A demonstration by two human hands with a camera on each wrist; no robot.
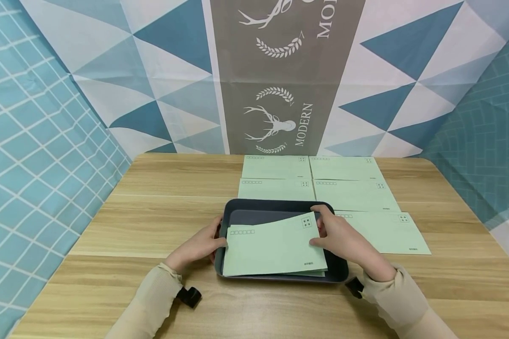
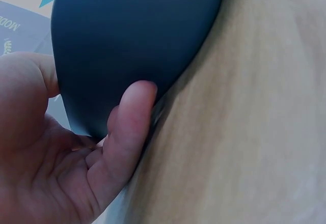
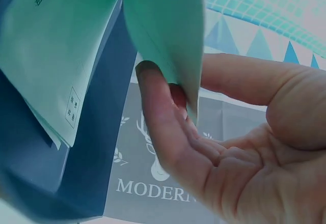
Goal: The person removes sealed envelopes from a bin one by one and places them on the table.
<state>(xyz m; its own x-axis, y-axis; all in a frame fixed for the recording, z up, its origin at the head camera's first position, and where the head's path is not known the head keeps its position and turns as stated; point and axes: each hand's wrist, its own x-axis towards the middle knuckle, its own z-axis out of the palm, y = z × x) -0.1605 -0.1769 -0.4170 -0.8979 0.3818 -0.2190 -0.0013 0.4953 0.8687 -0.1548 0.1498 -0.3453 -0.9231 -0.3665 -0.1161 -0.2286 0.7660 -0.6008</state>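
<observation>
Green envelope (image 1: 273, 245) pinched by right hand (image 1: 343, 238); left hand (image 1: 201, 245) grips tray (image 1: 280, 205), fingers hidden.

Bare table (image 1: 152, 221) left of tray (image 1: 275, 205); envelopes (image 1: 348, 188) crowd far and right sides; backdrop (image 1: 280, 94) blocks beyond.

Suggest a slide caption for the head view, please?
Right hand lays a green envelope in the dark tray while the left hand steadies its edge.

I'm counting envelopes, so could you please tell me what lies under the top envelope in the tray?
Under the top envelope, another green envelope's edge peeks out, inside the dark tray. How many lie beneath is hidden.
</observation>
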